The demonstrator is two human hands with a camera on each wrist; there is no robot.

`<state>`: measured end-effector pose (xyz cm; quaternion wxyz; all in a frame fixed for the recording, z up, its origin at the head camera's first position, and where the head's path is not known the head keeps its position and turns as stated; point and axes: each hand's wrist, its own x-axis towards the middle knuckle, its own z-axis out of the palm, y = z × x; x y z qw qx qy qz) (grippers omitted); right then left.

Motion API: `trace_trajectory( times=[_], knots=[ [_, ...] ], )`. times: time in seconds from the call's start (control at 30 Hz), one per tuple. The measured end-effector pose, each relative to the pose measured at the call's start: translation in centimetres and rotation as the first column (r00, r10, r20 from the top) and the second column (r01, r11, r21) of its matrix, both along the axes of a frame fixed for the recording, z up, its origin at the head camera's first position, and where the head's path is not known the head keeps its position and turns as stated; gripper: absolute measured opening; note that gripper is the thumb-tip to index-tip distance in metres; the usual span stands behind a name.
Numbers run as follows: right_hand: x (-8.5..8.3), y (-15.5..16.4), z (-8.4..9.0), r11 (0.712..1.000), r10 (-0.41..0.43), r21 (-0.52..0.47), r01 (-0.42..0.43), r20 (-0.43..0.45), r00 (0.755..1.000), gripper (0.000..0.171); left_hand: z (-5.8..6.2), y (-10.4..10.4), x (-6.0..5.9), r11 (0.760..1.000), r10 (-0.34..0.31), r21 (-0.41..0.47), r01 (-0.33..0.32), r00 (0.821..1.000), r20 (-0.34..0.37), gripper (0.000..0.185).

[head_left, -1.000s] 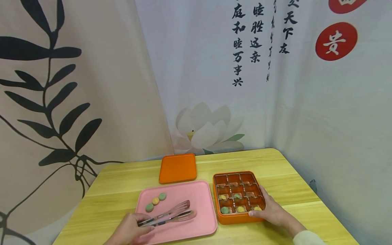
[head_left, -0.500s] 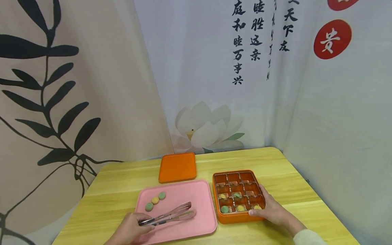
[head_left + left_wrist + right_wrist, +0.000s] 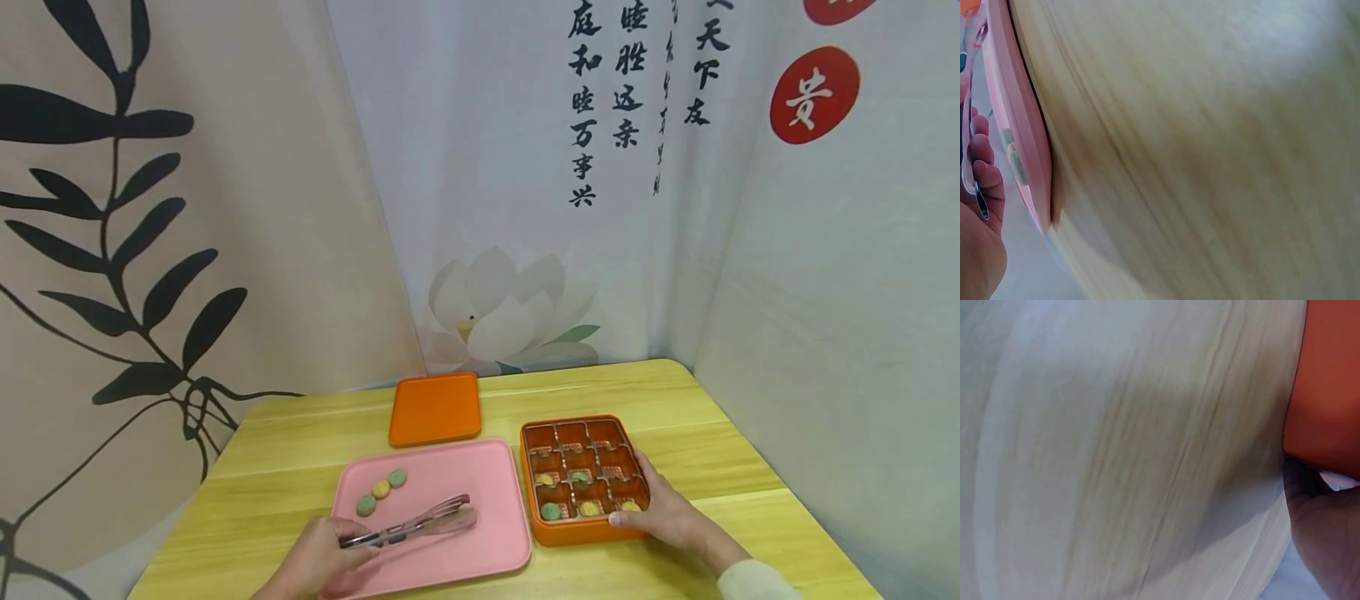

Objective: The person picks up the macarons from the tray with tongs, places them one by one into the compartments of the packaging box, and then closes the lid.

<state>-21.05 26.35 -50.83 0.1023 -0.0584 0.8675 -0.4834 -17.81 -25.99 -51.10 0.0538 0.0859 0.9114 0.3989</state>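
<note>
Left hand (image 3: 318,554): curled; tongs (image 3: 407,529) gripped, best squeezed gently.
Right hand (image 3: 670,515): half-curled; box (image 3: 577,533) gripped at its four o'clock.

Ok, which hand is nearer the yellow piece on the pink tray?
Left. The left hand, gripping tongs, is below-left of the yellow piece in the head view; the right hand is well right, holding the orange box.

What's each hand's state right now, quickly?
Left hand: closed, holding the metal tongs over the pink tray.
Right hand: closed on the orange compartment box, gripping its near right corner.
</note>
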Motion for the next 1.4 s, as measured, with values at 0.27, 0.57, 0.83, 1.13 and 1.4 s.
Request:
trace_trajectory(
  times=[0.27, 0.57, 0.83, 1.13, 1.4],
  knots=[
    [0.0, 0.1, 0.0, 1.000, 0.012, -0.002, -0.012, -0.013, 1.000, 0.120, 0.1, -0.2, 0.0, 0.999, 0.011, -0.031, -0.012, 0.999, -0.038, 0.013],
    [0.1, 0.0, 0.1, 1.000, 0.017, -0.020, -0.017, 0.002, 1.000, 0.118, 0.3, -0.1, 0.0, 0.999, 0.030, -0.028, -0.030, 0.999, -0.024, 0.015],
    [0.0, 0.1, 0.0, 1.000, 0.002, 0.001, -0.002, 0.008, 1.000, 0.121, 1.0, 0.5, -0.6, 0.998, 0.054, -0.010, -0.054, 0.998, -0.044, 0.026],
    [0.0, 0.0, 0.0, 0.999, 0.017, -0.049, -0.017, 0.001, 1.000, 0.119, 1.3, 2.0, -1.9, 1.000, 0.000, 0.007, 0.001, 0.989, -0.149, 0.023],
    [0.1, -0.1, 0.0, 0.997, 0.026, -0.069, -0.027, -0.008, 1.000, 0.117, 1.8, 4.3, -3.3, 0.997, -0.009, 0.072, 0.024, 0.980, -0.200, 0.019]
  ],
)
